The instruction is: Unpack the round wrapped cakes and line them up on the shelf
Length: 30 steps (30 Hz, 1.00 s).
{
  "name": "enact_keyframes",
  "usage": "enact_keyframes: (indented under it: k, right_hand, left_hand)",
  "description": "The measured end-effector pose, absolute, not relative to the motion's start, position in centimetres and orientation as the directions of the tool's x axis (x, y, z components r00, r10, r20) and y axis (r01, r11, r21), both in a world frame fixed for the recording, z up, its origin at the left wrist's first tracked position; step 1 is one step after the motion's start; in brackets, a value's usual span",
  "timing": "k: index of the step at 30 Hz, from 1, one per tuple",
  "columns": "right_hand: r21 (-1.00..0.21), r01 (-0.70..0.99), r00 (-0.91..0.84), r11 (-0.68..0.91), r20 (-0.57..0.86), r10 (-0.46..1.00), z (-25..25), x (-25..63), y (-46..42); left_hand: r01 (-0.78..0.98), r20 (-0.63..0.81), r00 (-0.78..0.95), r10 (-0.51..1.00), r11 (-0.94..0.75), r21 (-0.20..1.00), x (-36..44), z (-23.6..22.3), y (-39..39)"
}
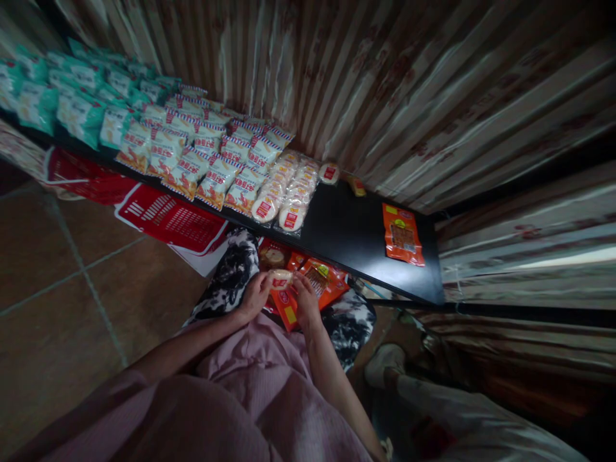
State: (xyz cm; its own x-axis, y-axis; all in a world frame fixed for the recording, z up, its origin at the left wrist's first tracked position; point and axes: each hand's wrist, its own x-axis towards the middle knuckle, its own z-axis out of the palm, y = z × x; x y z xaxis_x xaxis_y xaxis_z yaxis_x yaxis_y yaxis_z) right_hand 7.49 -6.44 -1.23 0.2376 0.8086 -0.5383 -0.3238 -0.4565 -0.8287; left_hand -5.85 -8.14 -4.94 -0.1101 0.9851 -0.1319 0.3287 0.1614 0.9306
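Note:
Between my two hands, above my lap, is a small packaged rice cracker point(281, 280) with a red label. My left hand point(256, 295) grips its left end, and my right hand point(306, 298) grips the right end. Just beneath lie orange snack packets point(323, 281) with yellow patches, partly covered by my right hand. Two rows of similar round rice crackers point(291, 221) stand on the black shelf point(337, 224) in front of me. A single rice cracker point(329, 173) lies behind them, near the curtain.
Left of the crackers, white chip bags point(185, 173) and teal bags point(79, 119) fill the shelf. An orange packet point(403, 234) and a small yellow packet point(357, 186) lie to the right. Red bags point(171, 218) hang below the shelf edge. Another person's leg point(433, 398) is at lower right.

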Motion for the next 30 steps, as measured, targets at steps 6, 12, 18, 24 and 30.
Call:
enact_keyframes:
  k: [6, 12, 18, 24, 30]
  right_hand:
    - [-0.851, -0.291, 0.204, -0.437, -0.502, 0.841, -1.4, 7.8, -6.7]
    - [-0.827, -0.343, 0.227, -0.446, -0.534, 0.815, -1.3, 7.7, -6.8]
    - [-0.836, -0.266, 0.253, -0.479, -0.540, 0.803, -1.2, 8.6, -6.4]
    - [-0.876, -0.193, 0.267, -0.443, -0.481, 0.835, -0.3, 9.8, -5.8]
    - [-0.889, -0.138, 0.208, -0.436, -0.457, 0.865, -0.2, 9.9, -6.0]
  left_hand:
    - [0.212, -0.223, -0.132, 0.966, 0.247, 0.946, -5.8, -5.3, -8.0]
    - [0.147, -0.267, -0.130, 0.955, 0.285, 0.947, -5.9, -5.2, -7.8]
    - [0.038, -0.348, -0.049, 0.936, 0.350, 0.936, -5.9, -4.9, -7.7]
    - [-0.220, -0.580, 0.116, 0.806, 0.590, 0.777, -5.7, -5.1, -7.7]
    - [-0.373, -0.618, 0.161, 0.770, 0.627, 0.684, -5.6, -4.0, -7.7]
